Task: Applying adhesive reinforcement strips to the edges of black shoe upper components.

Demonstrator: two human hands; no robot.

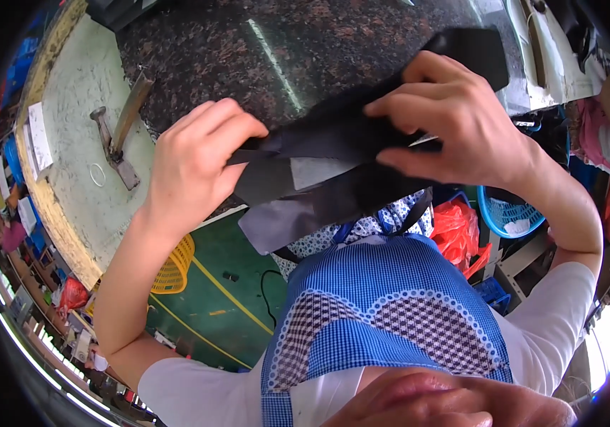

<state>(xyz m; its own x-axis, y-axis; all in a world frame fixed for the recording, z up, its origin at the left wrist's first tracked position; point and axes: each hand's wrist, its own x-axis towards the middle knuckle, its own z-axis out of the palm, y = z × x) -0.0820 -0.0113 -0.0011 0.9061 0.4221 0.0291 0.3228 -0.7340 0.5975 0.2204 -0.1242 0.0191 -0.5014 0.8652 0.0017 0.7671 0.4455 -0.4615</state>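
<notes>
Hands (194, 160): both pinch black sheets (340, 132), centre | hammer (115, 151): on counter (73, 188), upper left | basket (173, 267): lower left

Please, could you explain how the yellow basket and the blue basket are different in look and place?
Colour: the yellow basket is warm yellow, while the blue basket is light blue.
Place: the yellow basket shows left of the checked apron, while the blue basket shows right of it, near a red plastic bag.
Contents: the blue basket holds something whitish; for the yellow basket, I cannot tell.
Both have walls with many small openings.
</notes>
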